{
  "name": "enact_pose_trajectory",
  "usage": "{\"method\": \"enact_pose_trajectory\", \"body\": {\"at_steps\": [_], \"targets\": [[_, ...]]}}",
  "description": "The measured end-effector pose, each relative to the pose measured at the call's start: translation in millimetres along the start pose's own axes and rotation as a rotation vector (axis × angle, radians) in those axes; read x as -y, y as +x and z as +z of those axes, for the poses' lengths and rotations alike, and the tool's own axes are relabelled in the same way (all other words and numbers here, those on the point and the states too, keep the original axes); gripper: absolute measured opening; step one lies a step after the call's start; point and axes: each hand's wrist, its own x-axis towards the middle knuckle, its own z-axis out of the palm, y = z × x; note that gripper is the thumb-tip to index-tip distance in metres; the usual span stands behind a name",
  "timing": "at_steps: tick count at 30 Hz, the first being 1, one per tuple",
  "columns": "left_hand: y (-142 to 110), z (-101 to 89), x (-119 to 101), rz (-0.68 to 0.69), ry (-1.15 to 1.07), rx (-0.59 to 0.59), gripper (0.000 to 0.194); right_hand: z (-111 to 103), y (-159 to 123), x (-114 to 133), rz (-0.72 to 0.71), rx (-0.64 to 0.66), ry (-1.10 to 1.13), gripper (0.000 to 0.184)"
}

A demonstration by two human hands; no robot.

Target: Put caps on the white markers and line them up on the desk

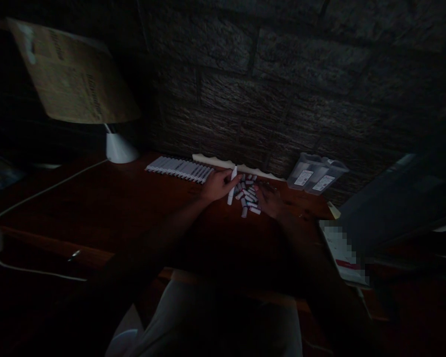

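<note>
Head view: left hand (216,185) holds white marker (231,196) — right hand (269,200) at short cylinders (249,196).

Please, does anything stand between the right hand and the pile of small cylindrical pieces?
Nothing visible does: the right hand is at the right edge of the pile. The left hand, with the white marker, is at the opposite side, not between them.

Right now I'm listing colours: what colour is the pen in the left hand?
The pen looks white; dim head view.
</note>
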Motion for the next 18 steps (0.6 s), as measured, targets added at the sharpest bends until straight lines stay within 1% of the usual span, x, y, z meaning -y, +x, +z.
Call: {"method": "enact_pose_trajectory", "body": {"at_steps": [4, 7, 9, 11, 13, 15, 18], "targets": [[0, -0.9, -1, 0.009, -0.003, 0.005, 0.037, -16, -12, -13, 0.176, -0.047, 0.054, 0.044], [0, -1.7, -1, 0.016, 0.010, 0.004, 0.036, -19, -18, -27, 0.310, -0.071, 0.040, 0.039], [0, -1.7, -1, 0.023, 0.018, 0.005, 0.036, -18, -18, -35, 0.352, -0.076, 0.022, 0.034], [0, -1.3, 0, 0.030, 0.021, 0.001, 0.036, -16, -17, -41, 0.372, -0.081, 0.013, 0.031], [0, -0.7, 1, 0.026, 0.020, 0.000, 0.037, -14, -16, -44, 0.378, -0.090, 0.013, 0.031], [0, -0.3, 2, 0.017, 0.017, 0.002, 0.037, -13, -15, -45, 0.354, -0.093, 0.023, 0.033], [0, -0.4, 2, 0.012, 0.002, 0.009, 0.036, -11, -15, -44, 0.295, -0.065, 0.043, 0.037]]}}
